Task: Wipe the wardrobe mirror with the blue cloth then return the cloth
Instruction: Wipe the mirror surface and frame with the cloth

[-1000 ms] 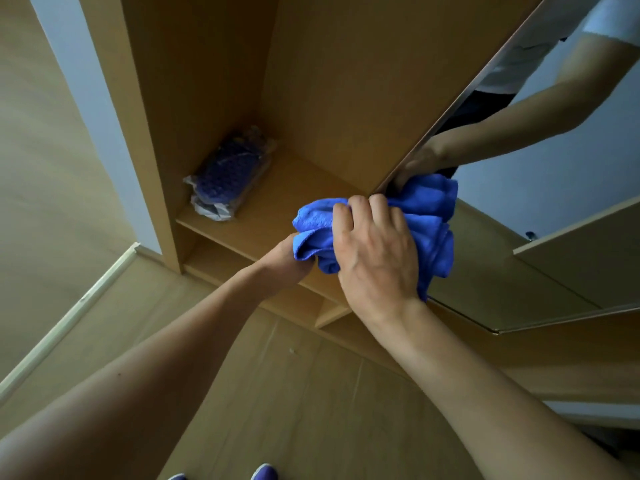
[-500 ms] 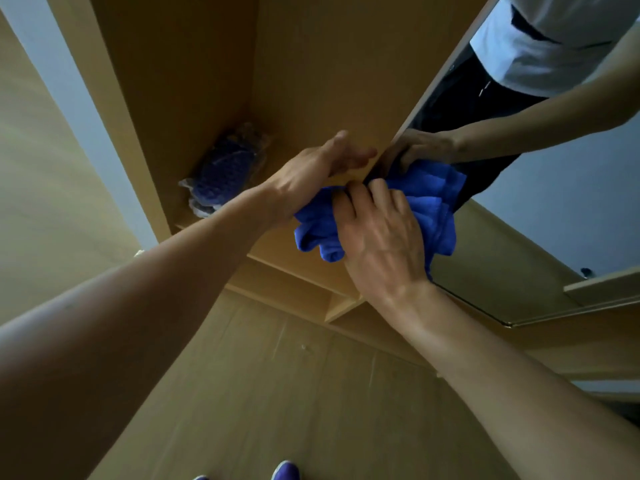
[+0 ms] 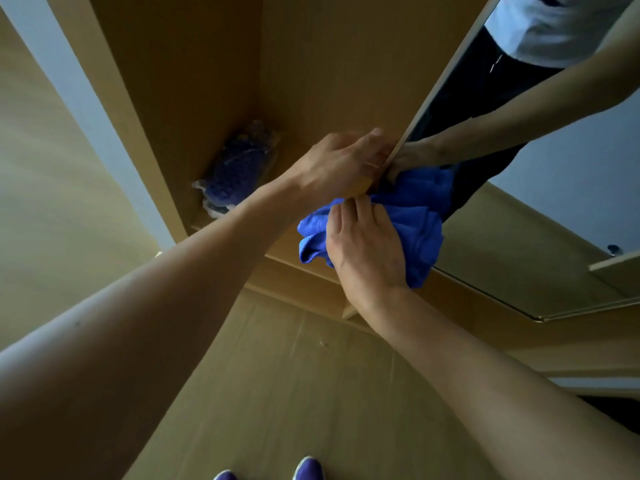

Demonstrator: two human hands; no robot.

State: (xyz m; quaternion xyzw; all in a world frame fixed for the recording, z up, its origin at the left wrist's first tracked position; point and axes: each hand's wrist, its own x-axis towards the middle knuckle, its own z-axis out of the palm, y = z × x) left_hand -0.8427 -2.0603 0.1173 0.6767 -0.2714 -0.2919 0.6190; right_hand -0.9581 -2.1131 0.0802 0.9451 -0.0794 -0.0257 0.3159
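Observation:
The blue cloth (image 3: 419,216) is bunched against the lower left corner of the wardrobe mirror (image 3: 526,251), which is mounted on an opened door. My right hand (image 3: 363,251) lies over the cloth, fingers bent round the bunch, and presses it onto the glass. Just above it, my left hand (image 3: 339,164) grips the mirror door's left edge, its fingers curled round the rim. The mirror reflects both arms and part of the cloth.
Inside the open wooden wardrobe, a purple item in clear plastic wrap (image 3: 235,174) lies on a shelf (image 3: 287,244) at the back left. Wooden floor (image 3: 277,393) spreads below, with my purple shoes (image 3: 308,467) at the bottom edge.
My left hand rose from beneath the cloth to the mirror door's edge and now grips it. The right hand stays on the cloth at the mirror's corner.

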